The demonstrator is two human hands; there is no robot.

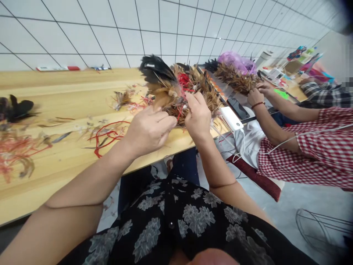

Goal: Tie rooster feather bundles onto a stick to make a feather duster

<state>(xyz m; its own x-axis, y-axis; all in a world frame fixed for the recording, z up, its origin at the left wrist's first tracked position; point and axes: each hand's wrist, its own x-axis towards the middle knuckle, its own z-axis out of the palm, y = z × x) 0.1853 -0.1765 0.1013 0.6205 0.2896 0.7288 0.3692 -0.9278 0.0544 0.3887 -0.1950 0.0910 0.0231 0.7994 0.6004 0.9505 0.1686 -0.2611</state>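
My left hand [150,127] is closed, its fingertips pinched where a short red string [180,109] runs down to them. Beside it, my right hand [198,115] is closed on the base of a feather bundle, thumb and forefinger pressed together near the string. The feather bundle [161,79] has long black feathers at the top and brown ones below. Behind my hands lies a pile of brown feathers [211,97], with a tangle of red string [184,79] on it. My fingers partly hide the bundle's lower end.
Loose red string [100,138], feather scraps [121,99] and black feathers [19,108] lie on the wooden table [82,79]. A marker [57,69] rests by the tiled wall. At right are a white power bank [231,118], a phone [237,108] and a co-worker's hands [256,96] on feathers.
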